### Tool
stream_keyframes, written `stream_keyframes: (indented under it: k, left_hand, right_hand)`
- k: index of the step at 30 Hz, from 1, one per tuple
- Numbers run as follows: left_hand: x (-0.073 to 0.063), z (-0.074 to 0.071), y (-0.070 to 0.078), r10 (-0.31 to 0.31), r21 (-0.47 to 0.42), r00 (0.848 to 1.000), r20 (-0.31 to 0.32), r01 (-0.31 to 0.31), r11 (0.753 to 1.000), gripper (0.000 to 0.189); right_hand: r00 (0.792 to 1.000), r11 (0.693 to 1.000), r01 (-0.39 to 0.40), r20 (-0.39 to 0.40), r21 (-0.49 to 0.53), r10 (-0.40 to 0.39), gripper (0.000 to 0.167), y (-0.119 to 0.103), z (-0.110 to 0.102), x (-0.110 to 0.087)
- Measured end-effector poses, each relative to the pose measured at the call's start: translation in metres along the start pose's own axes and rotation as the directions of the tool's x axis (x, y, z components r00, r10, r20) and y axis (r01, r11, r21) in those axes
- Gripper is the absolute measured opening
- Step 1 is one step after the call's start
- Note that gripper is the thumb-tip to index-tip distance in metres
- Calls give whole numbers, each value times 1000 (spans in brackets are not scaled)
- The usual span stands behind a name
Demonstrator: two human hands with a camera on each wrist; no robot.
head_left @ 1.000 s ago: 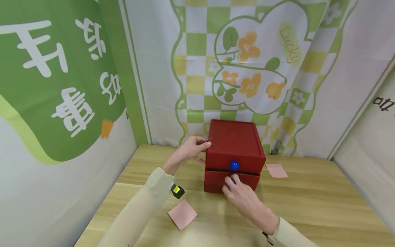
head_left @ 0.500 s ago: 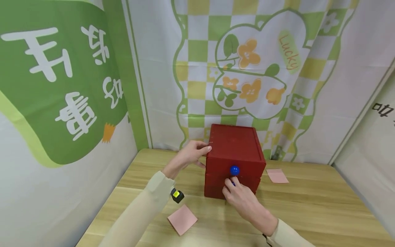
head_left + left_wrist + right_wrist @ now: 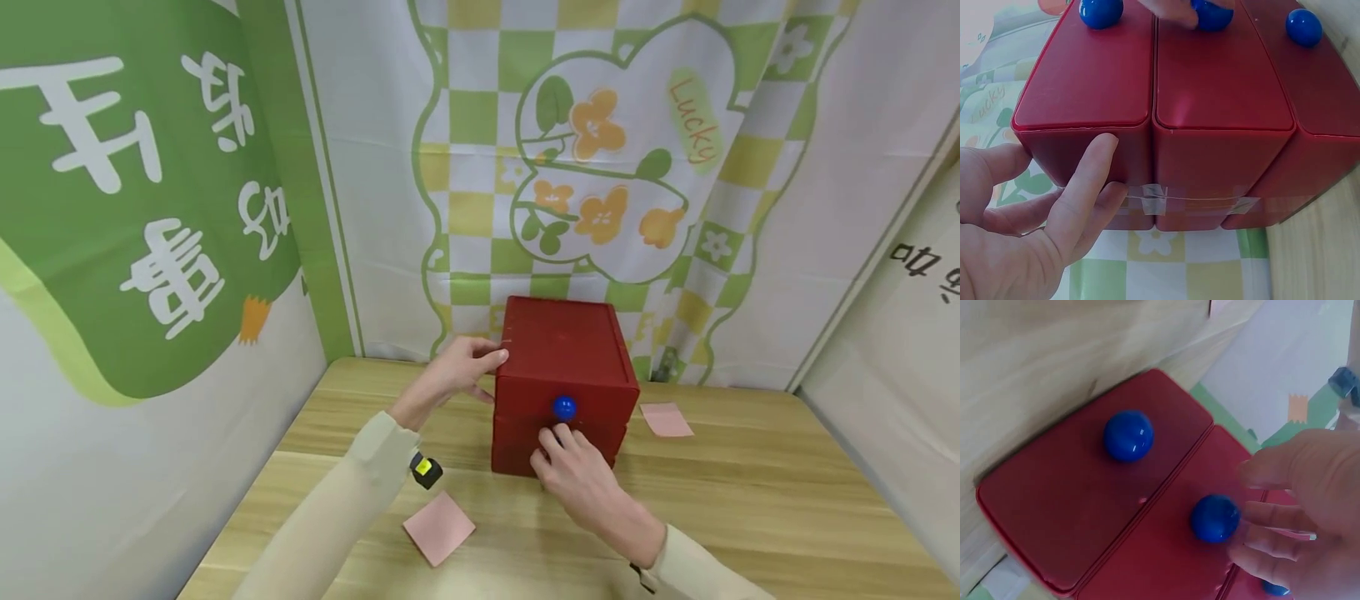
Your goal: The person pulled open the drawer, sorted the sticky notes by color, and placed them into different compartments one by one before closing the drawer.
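Observation:
A red box (image 3: 562,342) with stacked drawers stands on the table; in the left wrist view three drawer fronts appear, each with a round blue knob. The top knob (image 3: 565,407) is uncovered. My right hand (image 3: 577,479) is at the middle knob (image 3: 1215,518), its fingertips against or just beside it, thumb apart from the fingers. That middle drawer (image 3: 1219,75) lies flush with its neighbours. My left hand (image 3: 457,371) rests on the box's left side, thumb at the top edge and fingers extended along the side wall.
A pink paper square (image 3: 439,528) lies on the wooden table (image 3: 360,483) in front of the box, and another pink paper (image 3: 666,419) lies to its right. Patterned cloth (image 3: 472,167) hangs behind the box, with walls at both sides.
A dark gap at the top of the middle drawer has gone: the drawer has moved in, with my right hand at its knob. My left hand has stayed on the box's side.

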State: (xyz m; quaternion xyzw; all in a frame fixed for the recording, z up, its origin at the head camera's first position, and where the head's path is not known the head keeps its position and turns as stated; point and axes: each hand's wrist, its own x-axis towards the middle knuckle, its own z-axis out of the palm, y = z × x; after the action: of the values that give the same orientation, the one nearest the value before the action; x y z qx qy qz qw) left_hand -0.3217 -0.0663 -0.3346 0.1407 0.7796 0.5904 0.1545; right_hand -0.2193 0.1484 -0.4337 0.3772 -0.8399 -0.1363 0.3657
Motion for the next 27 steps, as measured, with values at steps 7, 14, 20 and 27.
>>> stream_keyframes:
  k: [7,14,20,27]
  left_hand:
    - [1,0,-1,8,-3,1000,7,-8,1000,44]
    - [0,-1,0,1,-2,1000,1,-1,1000,44]
    - [-1,-1,0,15,4,1000,10,-15,1000,44]
    - [0,0,1,28,16,1000,15,-28,999,43]
  right_hand:
    - [999,999,34,-14,26,-33,45,-12,-3,-4]
    - [999,999,43,-20,22,-43,53,-17,1,-10]
    - [999,998,49,-24,33,-48,44,-18,5,-15]
    - [996,997,75,44,22,-76,18,-19,12,-21]
